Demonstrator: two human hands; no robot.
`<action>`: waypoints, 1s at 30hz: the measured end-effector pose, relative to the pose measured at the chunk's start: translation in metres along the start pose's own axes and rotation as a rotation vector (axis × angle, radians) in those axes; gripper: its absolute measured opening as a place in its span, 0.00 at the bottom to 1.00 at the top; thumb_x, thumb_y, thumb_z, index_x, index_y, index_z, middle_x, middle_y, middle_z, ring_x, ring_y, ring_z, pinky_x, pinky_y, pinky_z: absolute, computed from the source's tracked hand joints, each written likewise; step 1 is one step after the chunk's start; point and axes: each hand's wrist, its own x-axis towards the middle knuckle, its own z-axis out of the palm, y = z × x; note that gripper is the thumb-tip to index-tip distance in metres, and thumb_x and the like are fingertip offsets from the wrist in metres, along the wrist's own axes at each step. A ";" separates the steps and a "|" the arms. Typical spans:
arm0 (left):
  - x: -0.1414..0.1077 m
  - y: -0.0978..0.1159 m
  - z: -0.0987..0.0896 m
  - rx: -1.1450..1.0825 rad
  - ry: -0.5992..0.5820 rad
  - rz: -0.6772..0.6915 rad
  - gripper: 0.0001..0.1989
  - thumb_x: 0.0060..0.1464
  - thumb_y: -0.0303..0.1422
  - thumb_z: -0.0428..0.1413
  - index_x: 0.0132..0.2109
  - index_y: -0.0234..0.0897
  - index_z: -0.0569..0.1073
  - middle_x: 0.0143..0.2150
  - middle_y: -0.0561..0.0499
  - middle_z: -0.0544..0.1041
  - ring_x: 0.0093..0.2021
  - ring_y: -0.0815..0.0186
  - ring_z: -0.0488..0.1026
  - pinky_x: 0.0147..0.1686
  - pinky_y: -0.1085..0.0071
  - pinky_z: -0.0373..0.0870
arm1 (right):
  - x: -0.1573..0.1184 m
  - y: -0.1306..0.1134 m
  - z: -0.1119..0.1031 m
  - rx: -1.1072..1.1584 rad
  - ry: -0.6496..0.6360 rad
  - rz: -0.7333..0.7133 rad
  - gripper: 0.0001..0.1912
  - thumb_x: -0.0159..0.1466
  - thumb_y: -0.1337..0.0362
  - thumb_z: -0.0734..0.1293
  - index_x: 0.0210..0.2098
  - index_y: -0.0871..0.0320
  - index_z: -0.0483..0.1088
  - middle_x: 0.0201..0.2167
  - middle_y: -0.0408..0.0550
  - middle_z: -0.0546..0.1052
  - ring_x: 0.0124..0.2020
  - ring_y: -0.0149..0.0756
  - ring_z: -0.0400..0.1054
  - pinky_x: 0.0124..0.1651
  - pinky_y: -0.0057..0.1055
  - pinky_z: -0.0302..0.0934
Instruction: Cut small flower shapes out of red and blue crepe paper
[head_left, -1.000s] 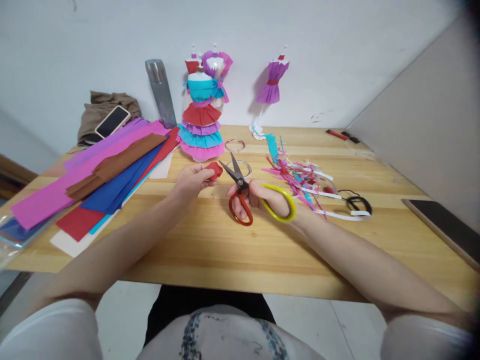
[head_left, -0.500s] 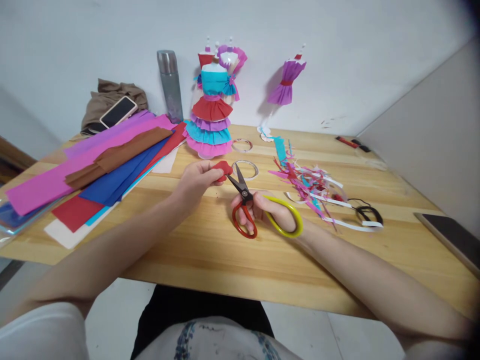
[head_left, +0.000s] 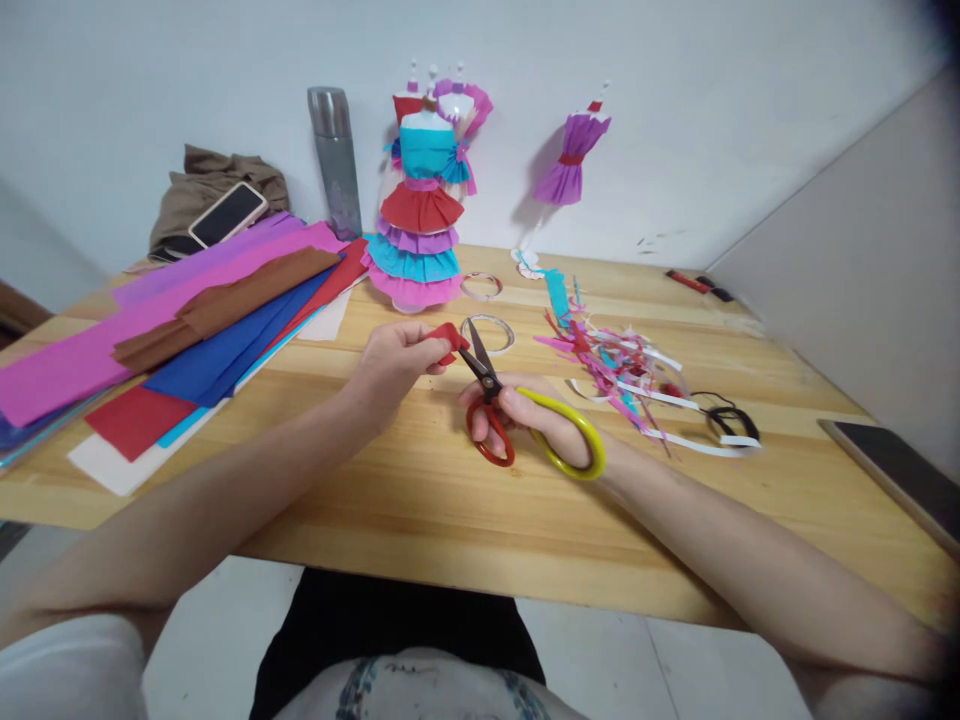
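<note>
Pinched between the thumb and fingers of my left hand [head_left: 401, 365] is a small piece of red crepe paper [head_left: 450, 340]. My right hand [head_left: 536, 415] is wrapped round a pair of scissors [head_left: 489, 385] with one red and one yellow handle loop. Their dark blades stand apart, pointing up and left, with the lower tip at the paper's right edge; whether it touches, I cannot tell. Behind my hands lies a roll of tape [head_left: 491, 335]. Farther back stands a doll form in a tiered paper dress [head_left: 421, 215].
Folded crepe paper strips [head_left: 225, 330] are stacked at left, near a phone [head_left: 229, 215], brown cloth [head_left: 202, 190] and a flask [head_left: 335, 160]. At right are paper scraps [head_left: 607, 360], a black cord coil [head_left: 733, 425] and a tablet-like device [head_left: 892, 475]. A purple-dressed form [head_left: 574, 160] leans on the wall.
The scissor blades are a little less spread, and the red paper is turned slightly in my left fingers. The whole view has shifted a little.
</note>
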 end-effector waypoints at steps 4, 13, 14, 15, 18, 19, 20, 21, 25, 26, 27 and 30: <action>-0.001 0.003 0.000 -0.017 0.018 0.008 0.08 0.44 0.33 0.62 0.22 0.36 0.73 0.24 0.52 0.74 0.29 0.69 0.68 0.35 0.70 0.66 | -0.002 -0.005 0.001 -0.072 0.023 -0.014 0.31 0.63 0.38 0.70 0.46 0.62 0.74 0.27 0.46 0.77 0.20 0.29 0.67 0.20 0.27 0.63; -0.004 0.009 0.000 0.136 0.007 0.032 0.09 0.45 0.32 0.60 0.21 0.36 0.72 0.22 0.53 0.72 0.27 0.69 0.64 0.30 0.70 0.59 | -0.006 -0.009 0.002 -0.158 0.079 0.011 0.33 0.63 0.36 0.70 0.48 0.61 0.75 0.28 0.45 0.77 0.21 0.29 0.67 0.21 0.27 0.62; -0.005 0.009 0.000 0.145 0.008 0.025 0.08 0.44 0.32 0.60 0.21 0.36 0.72 0.22 0.53 0.72 0.27 0.69 0.64 0.29 0.70 0.58 | -0.006 -0.008 0.002 -0.152 0.086 0.007 0.32 0.64 0.37 0.69 0.48 0.60 0.75 0.28 0.45 0.77 0.21 0.29 0.67 0.21 0.26 0.62; -0.005 0.009 0.001 0.153 0.009 0.019 0.08 0.44 0.32 0.60 0.21 0.36 0.72 0.22 0.53 0.71 0.27 0.69 0.63 0.29 0.70 0.58 | -0.006 -0.008 0.002 -0.146 0.080 0.006 0.31 0.65 0.38 0.69 0.49 0.60 0.75 0.29 0.45 0.77 0.22 0.29 0.67 0.22 0.27 0.62; -0.006 0.007 0.001 0.162 0.005 0.005 0.09 0.44 0.33 0.60 0.21 0.36 0.72 0.21 0.54 0.69 0.26 0.70 0.61 0.29 0.69 0.56 | -0.006 -0.011 0.002 -0.136 0.034 0.009 0.30 0.66 0.38 0.68 0.49 0.61 0.74 0.30 0.46 0.77 0.23 0.29 0.68 0.23 0.28 0.63; -0.006 0.006 0.001 0.160 0.001 0.004 0.09 0.44 0.33 0.60 0.21 0.36 0.72 0.20 0.54 0.68 0.25 0.70 0.60 0.29 0.69 0.56 | -0.006 -0.012 0.001 -0.137 0.022 0.009 0.30 0.67 0.39 0.67 0.49 0.61 0.74 0.30 0.46 0.77 0.23 0.29 0.68 0.24 0.28 0.64; -0.006 0.005 0.001 0.158 -0.005 0.006 0.09 0.44 0.33 0.60 0.21 0.36 0.71 0.20 0.55 0.68 0.25 0.70 0.60 0.29 0.69 0.56 | -0.006 -0.013 0.001 -0.140 0.015 0.010 0.30 0.67 0.39 0.67 0.49 0.61 0.74 0.30 0.46 0.77 0.23 0.30 0.68 0.25 0.29 0.64; -0.006 0.004 0.001 0.155 -0.010 0.009 0.10 0.44 0.33 0.60 0.20 0.37 0.71 0.20 0.55 0.68 0.25 0.70 0.60 0.29 0.69 0.56 | -0.005 -0.013 0.000 -0.145 0.010 0.011 0.29 0.68 0.39 0.66 0.49 0.61 0.74 0.30 0.46 0.76 0.24 0.30 0.68 0.25 0.29 0.65; -0.006 0.004 0.002 0.143 -0.031 0.011 0.10 0.45 0.33 0.60 0.20 0.37 0.70 0.20 0.54 0.68 0.26 0.69 0.61 0.30 0.69 0.57 | -0.003 -0.013 -0.001 -0.148 -0.007 0.019 0.31 0.67 0.37 0.67 0.49 0.61 0.74 0.30 0.46 0.76 0.23 0.30 0.68 0.25 0.29 0.64; -0.007 0.004 0.002 0.137 -0.040 0.004 0.10 0.45 0.33 0.60 0.21 0.37 0.70 0.21 0.54 0.69 0.26 0.69 0.62 0.30 0.69 0.58 | -0.003 -0.012 -0.001 -0.147 -0.006 0.021 0.32 0.66 0.37 0.67 0.49 0.61 0.74 0.30 0.45 0.76 0.23 0.30 0.68 0.25 0.29 0.64; -0.007 0.006 0.002 0.132 -0.050 -0.003 0.10 0.45 0.33 0.60 0.21 0.37 0.71 0.21 0.54 0.69 0.26 0.69 0.62 0.30 0.69 0.58 | -0.003 -0.012 0.000 -0.146 -0.003 0.019 0.32 0.66 0.37 0.67 0.49 0.61 0.73 0.30 0.45 0.76 0.23 0.29 0.67 0.25 0.29 0.64; -0.008 0.008 0.001 0.121 -0.070 -0.015 0.10 0.45 0.33 0.60 0.20 0.37 0.71 0.21 0.54 0.69 0.26 0.69 0.62 0.30 0.69 0.57 | -0.003 -0.013 0.001 -0.149 -0.003 0.006 0.30 0.67 0.38 0.66 0.47 0.61 0.73 0.29 0.44 0.75 0.23 0.29 0.66 0.25 0.29 0.64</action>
